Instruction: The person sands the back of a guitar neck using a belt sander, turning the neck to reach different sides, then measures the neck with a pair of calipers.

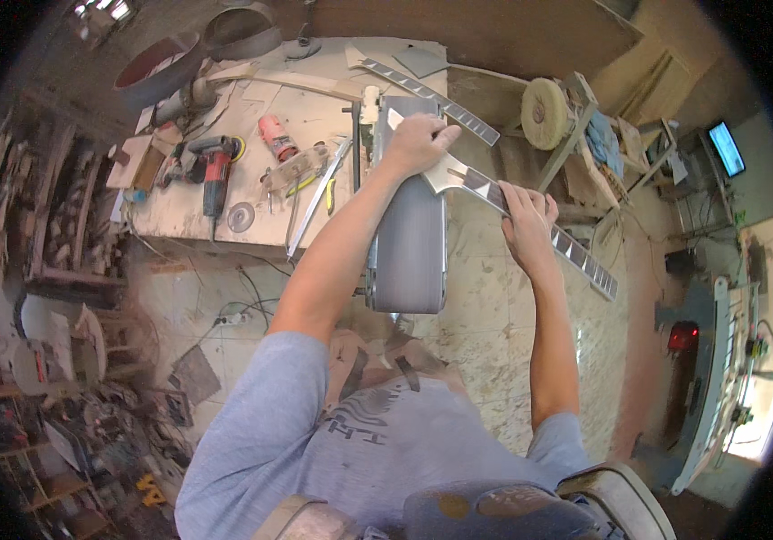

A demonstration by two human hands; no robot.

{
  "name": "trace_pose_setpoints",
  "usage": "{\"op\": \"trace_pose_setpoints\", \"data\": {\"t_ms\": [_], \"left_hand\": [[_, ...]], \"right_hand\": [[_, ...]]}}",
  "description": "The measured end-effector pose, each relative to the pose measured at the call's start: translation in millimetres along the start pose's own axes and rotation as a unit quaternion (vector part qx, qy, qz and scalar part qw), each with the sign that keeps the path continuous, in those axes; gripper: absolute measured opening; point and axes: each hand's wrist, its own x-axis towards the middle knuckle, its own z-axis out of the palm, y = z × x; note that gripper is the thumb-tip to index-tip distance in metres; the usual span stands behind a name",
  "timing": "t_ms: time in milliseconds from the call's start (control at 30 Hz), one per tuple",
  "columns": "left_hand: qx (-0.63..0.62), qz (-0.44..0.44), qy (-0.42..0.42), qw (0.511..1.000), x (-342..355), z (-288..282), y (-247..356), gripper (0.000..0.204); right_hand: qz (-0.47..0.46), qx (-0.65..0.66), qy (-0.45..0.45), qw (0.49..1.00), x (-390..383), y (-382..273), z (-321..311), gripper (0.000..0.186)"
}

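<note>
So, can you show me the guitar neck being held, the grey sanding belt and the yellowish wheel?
Guitar neck (479, 185): head view, on its inlaid face.
Sanding belt (411, 247): head view, on its flat run.
Yellowish wheel (544, 114): head view, on its round face.

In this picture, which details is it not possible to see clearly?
All in the head view:
Underside of the guitar neck: faces away.
Part of headstock: under the left grip.
Part of fretboard: under the right grip.
Contents of the screen: too small.
</note>
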Motion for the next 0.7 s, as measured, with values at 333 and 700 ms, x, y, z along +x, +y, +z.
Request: {"op": "trace_pose_setpoints", "data": {"t_ms": [333, 700], "left_hand": [[-0.054, -0.019, -0.015, 0.998, 0, 15, 2, 0.045], [-0.047, -0.072, -0.037, 0.996, -2, 12, 11, 0.049]], "right_hand": [[-0.024, -0.007, -0.056, 0.998, 0, 11, -19, 0.069], [-0.056, -0.016, -0.076, 0.995, 10, 19, -24, 0.072]]}}
